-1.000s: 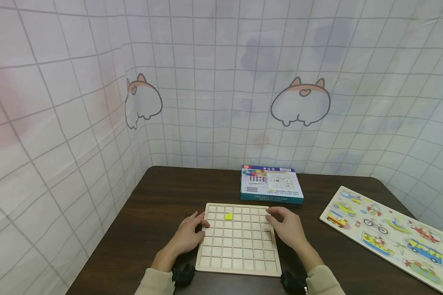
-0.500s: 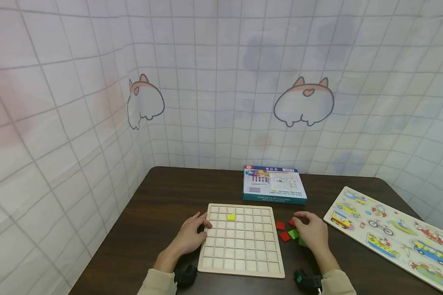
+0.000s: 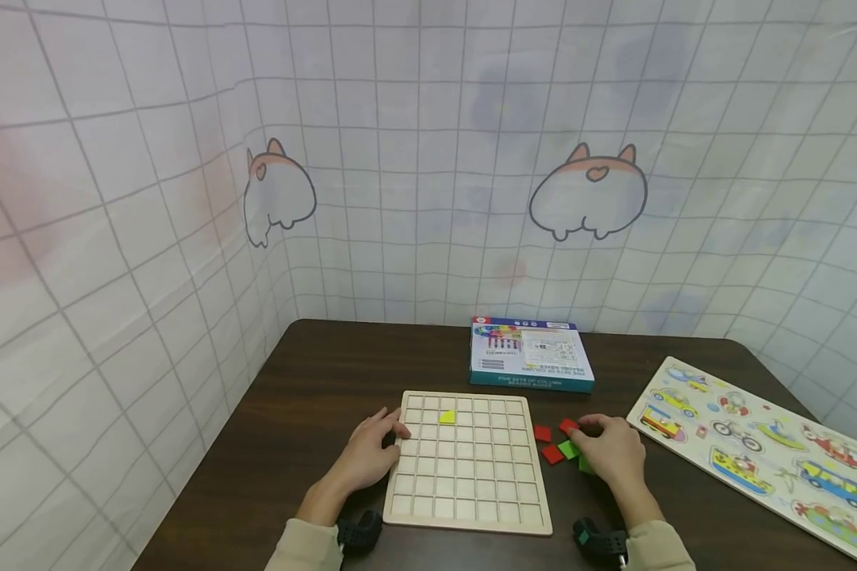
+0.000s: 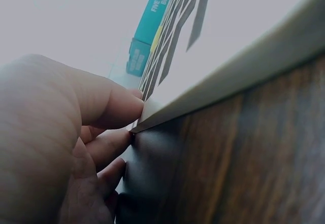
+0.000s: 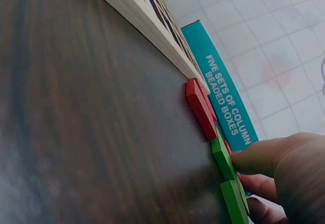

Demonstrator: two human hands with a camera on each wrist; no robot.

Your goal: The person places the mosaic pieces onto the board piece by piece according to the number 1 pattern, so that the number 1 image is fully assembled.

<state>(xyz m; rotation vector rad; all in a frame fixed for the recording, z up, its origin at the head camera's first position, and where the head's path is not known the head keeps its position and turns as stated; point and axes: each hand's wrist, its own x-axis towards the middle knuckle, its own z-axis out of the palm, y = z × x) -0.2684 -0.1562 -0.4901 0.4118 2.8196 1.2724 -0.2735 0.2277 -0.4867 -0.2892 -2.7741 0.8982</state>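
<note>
A pale wooden grid board [image 3: 467, 476] lies on the dark table. One cell in its second row holds a yellow tile [image 3: 447, 417]. My left hand [image 3: 363, 454] rests at the board's left side, thumb and index fingertips touching its edge; the left wrist view shows the other fingers lower down. Right of the board lie red tiles [image 3: 552, 454] and green tiles [image 3: 567, 450]. My right hand [image 3: 610, 454] is over this group, thumb and index finger at a red tile [image 3: 568, 426], which they seem to pinch. The palm hides part of another green tile [image 3: 585, 465].
A flat box [image 3: 532, 357] with a teal side stands behind the board. At the right lies a vehicle picture puzzle [image 3: 750, 456]. A grid-patterned cloth [image 3: 428, 159] hangs behind the table. Black cameras are strapped to both wrists.
My right hand has left the board's upper right corner and moved right to the loose tiles, bringing them into view. My left hand stays at the board's left edge.
</note>
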